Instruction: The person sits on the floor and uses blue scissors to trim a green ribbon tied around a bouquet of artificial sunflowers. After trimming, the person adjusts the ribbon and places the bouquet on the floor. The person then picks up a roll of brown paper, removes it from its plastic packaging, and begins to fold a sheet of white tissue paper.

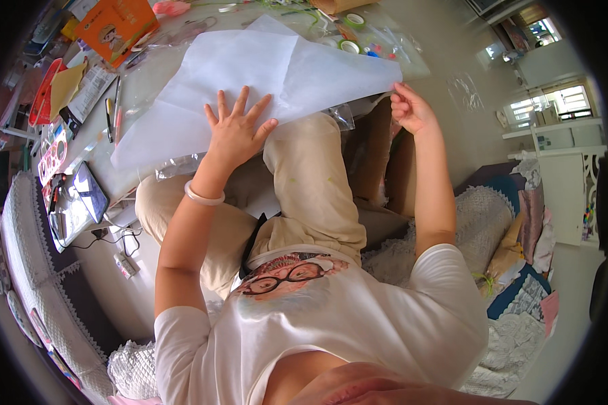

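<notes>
A large translucent white sheet of wrapping paper (238,66) lies creased over the near edge of the table and partly over my knees. My left hand (238,124) rests on it palm down with fingers spread, a pale bangle at the wrist. At the sheet's right corner, my right hand (410,109) pinches the paper between thumb and fingers. Clear plastic film (342,116) shows under the sheet's near edge. Beyond the paper are rolls of green tape (349,47) and green stems (304,12).
On the table's left side are an orange box (116,30), a smartphone (90,191), pens (109,120) and a red basket (45,93). A cardboard box (370,152) stands below the table near my right knee. Sofas with lace covers (45,283) flank me, and cables hang at left.
</notes>
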`<state>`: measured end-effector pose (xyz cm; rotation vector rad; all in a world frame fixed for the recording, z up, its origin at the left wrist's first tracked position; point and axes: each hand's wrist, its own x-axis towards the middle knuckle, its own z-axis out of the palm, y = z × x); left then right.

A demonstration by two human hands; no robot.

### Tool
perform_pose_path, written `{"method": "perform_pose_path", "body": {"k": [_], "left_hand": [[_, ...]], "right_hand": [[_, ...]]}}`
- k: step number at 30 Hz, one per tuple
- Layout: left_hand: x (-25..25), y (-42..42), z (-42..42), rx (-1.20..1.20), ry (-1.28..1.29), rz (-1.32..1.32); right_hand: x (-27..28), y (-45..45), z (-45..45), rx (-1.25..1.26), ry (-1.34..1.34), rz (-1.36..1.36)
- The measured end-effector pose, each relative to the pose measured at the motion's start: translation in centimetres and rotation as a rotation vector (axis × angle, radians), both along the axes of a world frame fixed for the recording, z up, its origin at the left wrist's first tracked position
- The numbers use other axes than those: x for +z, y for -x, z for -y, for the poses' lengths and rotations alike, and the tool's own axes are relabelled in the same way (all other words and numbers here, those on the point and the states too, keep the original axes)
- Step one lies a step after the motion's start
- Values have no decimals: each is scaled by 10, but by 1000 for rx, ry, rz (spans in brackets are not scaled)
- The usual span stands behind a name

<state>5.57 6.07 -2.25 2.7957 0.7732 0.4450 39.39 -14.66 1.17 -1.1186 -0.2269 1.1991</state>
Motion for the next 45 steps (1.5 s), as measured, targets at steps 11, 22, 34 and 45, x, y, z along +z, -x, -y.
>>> {"method": "perform_pose_path", "body": {"k": [11, 22, 34, 45], "left_hand": [[3, -8, -1, 109, 207, -21], [-6, -21, 9, 228, 141, -58], [11, -19, -2, 232, 68, 42], [18, -3, -70, 332, 11, -102]], "right_hand": [[-9, -3, -2, -162, 26, 203], [-29, 22, 17, -288, -206, -84], [-4, 6, 39, -102, 112, 25], [8, 4, 27, -210, -15, 55]]}}
